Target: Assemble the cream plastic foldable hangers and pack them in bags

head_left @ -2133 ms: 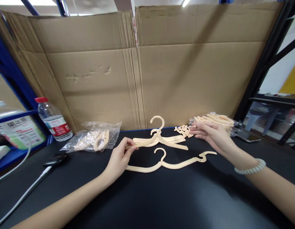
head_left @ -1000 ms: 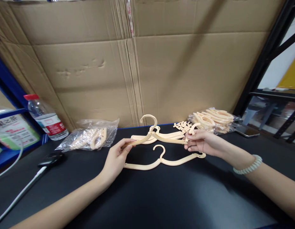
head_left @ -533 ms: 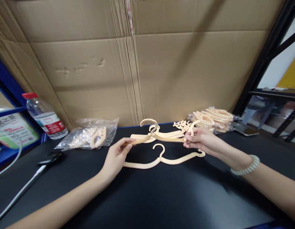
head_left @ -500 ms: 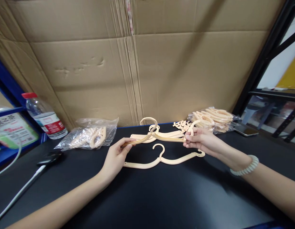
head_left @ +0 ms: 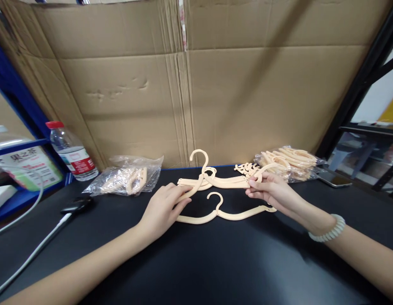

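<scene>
Both of my hands hold one cream plastic hanger a little above the black table. My left hand pinches its left arm. My right hand pinches its right arm tip, where a small cream hook piece sits. Under it lie more cream hangers in a small stack. A finished hanger with an end hook lies flat in front of my hands.
A cardboard wall closes the back. A clear bag of cream parts lies at left, another bag of parts at right with loose small clips. A water bottle, a cable and a phone are nearby.
My left hand has slid inward along the held hanger's left arm. The hanger has tipped so its hook stands more upright. My right hand keeps its pinch at the right tip.
</scene>
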The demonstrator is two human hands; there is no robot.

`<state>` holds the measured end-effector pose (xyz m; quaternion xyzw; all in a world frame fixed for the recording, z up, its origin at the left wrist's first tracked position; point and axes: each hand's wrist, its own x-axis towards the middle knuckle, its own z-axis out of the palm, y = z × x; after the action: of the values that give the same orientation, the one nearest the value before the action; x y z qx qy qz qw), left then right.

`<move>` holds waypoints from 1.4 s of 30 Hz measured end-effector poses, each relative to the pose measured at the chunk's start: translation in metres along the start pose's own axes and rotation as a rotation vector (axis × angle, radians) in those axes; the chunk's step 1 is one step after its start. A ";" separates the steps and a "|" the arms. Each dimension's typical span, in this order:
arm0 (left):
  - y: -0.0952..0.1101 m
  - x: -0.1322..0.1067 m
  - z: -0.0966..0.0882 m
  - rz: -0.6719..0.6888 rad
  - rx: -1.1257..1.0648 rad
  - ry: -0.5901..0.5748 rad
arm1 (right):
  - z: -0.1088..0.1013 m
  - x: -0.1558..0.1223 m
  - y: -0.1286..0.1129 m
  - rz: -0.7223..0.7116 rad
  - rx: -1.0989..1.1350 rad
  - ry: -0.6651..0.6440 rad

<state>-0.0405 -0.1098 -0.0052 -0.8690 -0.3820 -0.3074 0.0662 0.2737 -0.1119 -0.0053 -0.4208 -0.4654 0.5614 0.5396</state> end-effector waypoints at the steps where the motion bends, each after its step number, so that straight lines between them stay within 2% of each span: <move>1: 0.000 0.001 -0.003 0.071 0.101 -0.022 | 0.000 0.000 -0.001 0.001 -0.001 -0.017; 4: -0.001 0.004 -0.015 0.146 0.321 -0.112 | -0.007 0.001 -0.010 0.012 -0.012 -0.061; 8: 0.004 0.006 -0.030 0.063 0.438 -0.241 | -0.031 0.006 -0.030 -0.001 -0.076 -0.106; 11: 0.012 0.006 -0.038 0.061 0.406 -0.287 | -0.053 0.008 -0.042 -0.027 -0.285 -0.196; 14: 0.024 0.003 -0.042 0.093 0.340 -0.322 | -0.069 0.007 -0.052 0.030 -0.549 -0.368; 18: 0.038 -0.001 -0.044 0.129 0.299 -0.476 | -0.075 0.005 -0.060 0.161 -0.901 -0.618; 21: 0.043 -0.002 -0.041 0.157 0.270 -0.554 | -0.074 0.005 -0.060 0.213 -1.049 -0.697; 25: 0.039 -0.002 -0.035 0.198 0.232 -0.571 | -0.074 0.006 -0.055 0.235 -1.109 -0.687; 33: 0.032 -0.002 -0.030 0.181 0.210 -0.533 | -0.080 0.009 -0.047 0.140 -1.183 -0.593; 42: 0.017 0.000 -0.022 0.183 0.239 -0.440 | -0.075 0.013 -0.040 0.094 -1.205 -0.495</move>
<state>-0.0394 -0.1295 0.0144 -0.9319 -0.3406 -0.0565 0.1112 0.3544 -0.0941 0.0187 -0.5276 -0.7904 0.3053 0.0608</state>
